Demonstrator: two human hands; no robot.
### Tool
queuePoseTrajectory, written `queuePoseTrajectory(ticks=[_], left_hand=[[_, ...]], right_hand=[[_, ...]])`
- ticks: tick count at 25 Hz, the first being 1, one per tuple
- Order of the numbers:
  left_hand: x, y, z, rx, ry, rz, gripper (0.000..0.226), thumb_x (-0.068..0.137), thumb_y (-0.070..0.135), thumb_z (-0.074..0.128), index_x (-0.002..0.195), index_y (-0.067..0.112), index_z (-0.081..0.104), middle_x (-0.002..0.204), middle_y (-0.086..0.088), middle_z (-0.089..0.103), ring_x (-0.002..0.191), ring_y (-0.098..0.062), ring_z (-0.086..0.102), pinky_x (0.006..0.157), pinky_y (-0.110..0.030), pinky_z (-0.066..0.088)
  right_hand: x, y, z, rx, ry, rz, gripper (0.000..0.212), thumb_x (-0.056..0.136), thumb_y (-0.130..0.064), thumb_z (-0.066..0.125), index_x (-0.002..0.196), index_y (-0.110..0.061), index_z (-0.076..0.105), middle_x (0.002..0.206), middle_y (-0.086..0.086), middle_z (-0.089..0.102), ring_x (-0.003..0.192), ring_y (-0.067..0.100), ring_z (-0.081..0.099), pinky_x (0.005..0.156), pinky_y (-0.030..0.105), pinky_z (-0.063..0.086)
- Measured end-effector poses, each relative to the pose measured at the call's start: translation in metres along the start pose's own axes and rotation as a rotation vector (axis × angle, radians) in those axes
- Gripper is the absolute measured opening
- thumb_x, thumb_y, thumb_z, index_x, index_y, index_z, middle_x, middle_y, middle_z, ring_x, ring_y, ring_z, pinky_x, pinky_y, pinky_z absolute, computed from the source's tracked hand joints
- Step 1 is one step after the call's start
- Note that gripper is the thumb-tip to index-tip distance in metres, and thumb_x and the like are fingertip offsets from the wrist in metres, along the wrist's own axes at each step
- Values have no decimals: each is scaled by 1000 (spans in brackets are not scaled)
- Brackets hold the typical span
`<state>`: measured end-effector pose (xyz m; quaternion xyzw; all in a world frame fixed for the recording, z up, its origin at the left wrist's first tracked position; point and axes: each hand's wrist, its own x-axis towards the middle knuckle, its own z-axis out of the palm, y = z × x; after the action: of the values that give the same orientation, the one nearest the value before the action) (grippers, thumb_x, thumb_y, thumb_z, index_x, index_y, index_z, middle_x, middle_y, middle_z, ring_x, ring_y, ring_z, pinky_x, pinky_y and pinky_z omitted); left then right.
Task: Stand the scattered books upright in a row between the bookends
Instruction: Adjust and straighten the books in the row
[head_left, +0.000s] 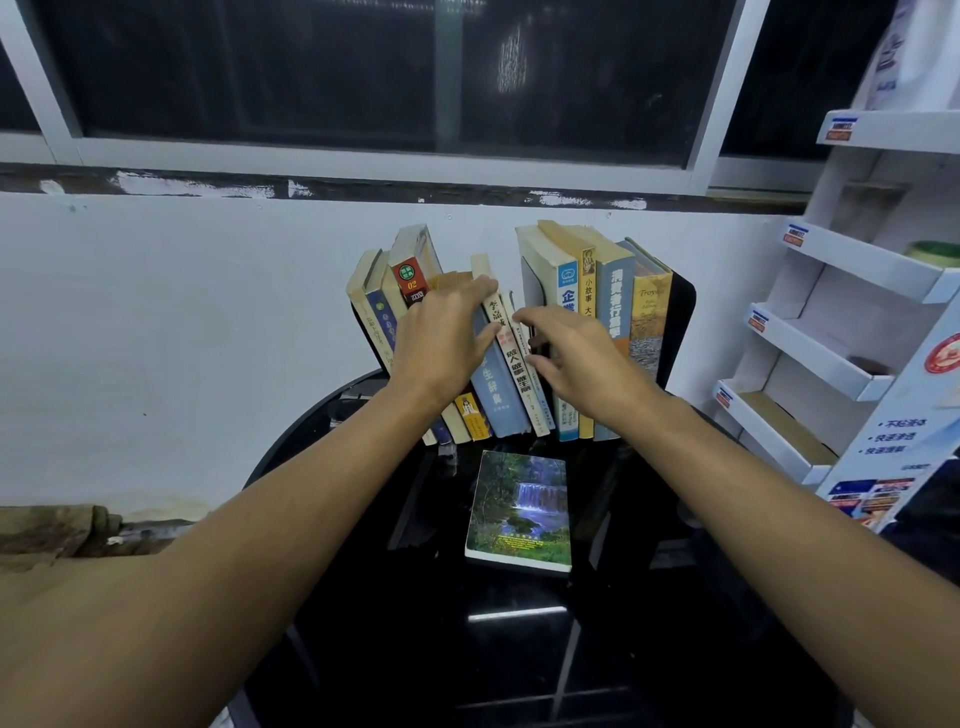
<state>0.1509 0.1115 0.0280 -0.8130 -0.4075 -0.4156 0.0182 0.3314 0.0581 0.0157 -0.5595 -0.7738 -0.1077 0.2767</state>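
Landmark: waterfall book, lying flat and cover-up on the black table
Leaning books: just behind the waterfall book and slightly left, feet on the table, tops tilted away leftward
Upright books: behind and right of the waterfall book, standing straight, last one against the right bookend
Gap: wedge-shaped, widest at the top, straight behind the waterfall book between the two groups
Left hand: reaches past the waterfall book, fingers stretched nearly straight, pressing on the spines and tops of the leaning books, curled round nothing
Right hand: reaches past the waterfall book, fingers bent, tips at the thin spines beside the gap; cannot tell whether pinching one or merely touching
Display rack: white cardboard, well right of the waterfall book
Window: dark, high above and behind the waterfall book
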Motion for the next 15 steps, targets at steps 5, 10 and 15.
queuePoseTrajectory(ticks=[5, 10, 15], left_hand=[[0, 0, 0, 13, 12, 7, 44, 90, 28, 74, 131, 19, 63, 122, -8, 72, 111, -33, 67, 85, -49, 58], [-1, 0, 1, 4, 15, 5, 46, 90, 28, 74, 134, 19, 62, 124, -7, 71, 113, -31, 67, 86, -49, 58], [-2, 4, 2, 13, 18, 16, 47, 92, 26, 72, 137, 19, 60, 130, -3, 68, 117, -29, 65, 89, -48, 57]], right_hand=[[1, 2, 6, -59, 33, -44, 50, 91, -5, 70, 136, -16, 52, 114, 7, 65, 95, 26, 66, 78, 49, 58], [0, -1, 4, -112, 41, -9, 49, 93, -7, 68, 139, -15, 53, 114, 8, 69, 97, 27, 68, 78, 46, 59], [-3, -2, 8, -125, 50, 13, 50, 93, -7, 69, 140, -14, 53, 116, 10, 70, 98, 29, 69, 76, 43, 59]])
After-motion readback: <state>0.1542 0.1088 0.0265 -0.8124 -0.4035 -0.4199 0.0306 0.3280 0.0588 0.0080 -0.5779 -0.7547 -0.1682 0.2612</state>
